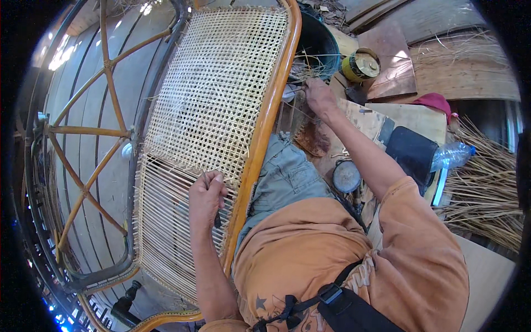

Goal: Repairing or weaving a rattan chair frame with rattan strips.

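1. A worker's left hand [207, 195] closes around one slim dark tool [217, 219] at the border between finished weave and bare strands on a cane panel [213, 99].
2. The panel lies to the left of the worker's lap, its far section woven in an open lattice, its near section strung with straight strands; one glossy orange-brown rail [275, 105] edges its right side.
3. Four containers stand or lie on the far and right sides. One dark bucket [333, 43] sits at the far side, with thin pale strands [311, 71] tangled at its near edge; how many lie inside cannot be told.
4. The right hand [319, 98] reaches just beside that bucket, thumb and fingers drawn together; whether they grasp a strand cannot be told.
5. One yellow-and-dark can [360, 65] stands right of the bucket, its contents unclear. Nearer the worker is one round tin [347, 176] with a flat greyish top.
6. One clear plastic bottle [452, 156] with a blue cap lies farther right, beside one black pad [410, 150].
7. One red cloth [433, 104] rests beyond the bottle; one large heap of cane strips [487, 188] spreads at far right.
8. At left, rattan poles [91, 131] form two crossings.
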Demonstrator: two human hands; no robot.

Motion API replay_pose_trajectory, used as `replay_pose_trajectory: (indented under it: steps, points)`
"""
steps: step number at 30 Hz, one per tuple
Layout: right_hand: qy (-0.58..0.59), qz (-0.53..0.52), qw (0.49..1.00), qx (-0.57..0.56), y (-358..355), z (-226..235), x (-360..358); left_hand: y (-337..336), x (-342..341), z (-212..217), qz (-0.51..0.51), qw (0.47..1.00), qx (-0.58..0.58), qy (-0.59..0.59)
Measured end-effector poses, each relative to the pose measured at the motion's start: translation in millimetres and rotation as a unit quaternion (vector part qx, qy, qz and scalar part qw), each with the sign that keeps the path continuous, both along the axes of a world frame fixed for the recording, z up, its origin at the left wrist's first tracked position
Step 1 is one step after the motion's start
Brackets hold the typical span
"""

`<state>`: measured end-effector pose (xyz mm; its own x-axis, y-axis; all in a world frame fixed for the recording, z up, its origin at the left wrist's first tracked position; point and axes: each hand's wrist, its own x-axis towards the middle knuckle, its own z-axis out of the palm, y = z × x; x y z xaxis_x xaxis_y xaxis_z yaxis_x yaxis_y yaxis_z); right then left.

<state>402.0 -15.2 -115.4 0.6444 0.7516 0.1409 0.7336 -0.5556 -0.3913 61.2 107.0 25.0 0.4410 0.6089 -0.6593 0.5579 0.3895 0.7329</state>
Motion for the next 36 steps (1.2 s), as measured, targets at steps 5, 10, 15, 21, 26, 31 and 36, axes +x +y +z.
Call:
replay_pose_trajectory:
  steps: [5,10,15,21,26,31,36]
  points:
    - [0.081,0.009,0.996,-0.034,8.8,-11.8,-0.8,-0.4,-2.4,-4.6,0.004,1.000,0.007,0.007]
    - [0.142,-0.024,0.985,0.096,-33.5,39.0,11.5,4.7,4.5,-0.9,-0.034,0.999,0.033,-0.001]
    - [0.485,-0.154,0.848,0.148,-60.2,138.2,-62.6,7.9,3.7,-3.5,-0.118,0.993,-0.008,0.014]
    - [0.579,-0.098,0.804,0.090,-66.7,152.6,-155.5,6.4,13.0,-11.0,-0.173,0.985,-0.026,0.004]
    - [0.585,-0.054,0.809,0.027,-53.4,144.8,-187.2,8.7,12.2,-20.3,-0.219,0.975,-0.030,-0.007]
    - [0.561,-0.049,0.827,0.010,-40.0,137.0,-198.9,10.6,8.2,-24.6,-0.165,0.982,-0.087,-0.041]
    - [0.549,-0.043,0.834,-0.019,-30.1,132.2,-201.0,13.0,5.6,-30.7,-0.166,0.977,-0.122,-0.049]
